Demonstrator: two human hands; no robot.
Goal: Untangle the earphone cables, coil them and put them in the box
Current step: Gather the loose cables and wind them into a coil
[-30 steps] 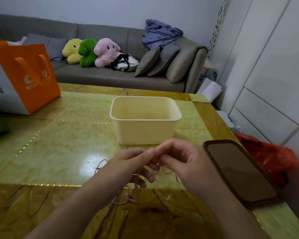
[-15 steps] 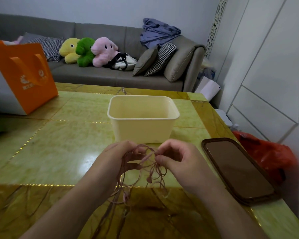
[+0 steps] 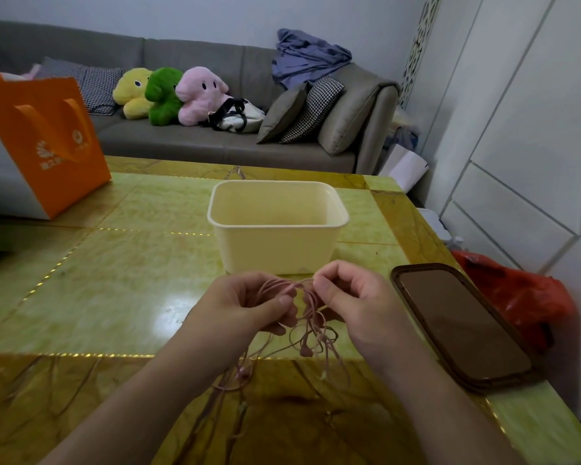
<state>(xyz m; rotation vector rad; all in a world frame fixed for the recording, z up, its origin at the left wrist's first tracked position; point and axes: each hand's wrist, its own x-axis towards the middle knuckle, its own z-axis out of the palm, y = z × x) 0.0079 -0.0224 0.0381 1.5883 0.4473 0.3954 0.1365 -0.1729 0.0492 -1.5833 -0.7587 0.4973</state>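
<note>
A: What has changed in the last second?

B: The thin pink earphone cables have been lifted off the glossy yellow-green marble desk and are now held up between the two hands. A second ago they were bunched low under the fingers; now loops and earbuds are seen hanging free below.

A: How are the fingers placed?

B: A bundle of strands is pinched by the left hand between thumb and forefinger. A strand is nipped by the right hand, its other fingers curled in. The hands are almost touching.

A: What does that mean for the task?

B: Untangling is judged to be under way; nothing has been coiled, and nothing is seen inside the cream plastic rectangular box just beyond the hands.

A: Is anything in the way?

B: A dark phone in a brown case lies just right of the right hand, where trailing loops could be snagged. An orange paper bag stands well apart, far left.
</note>
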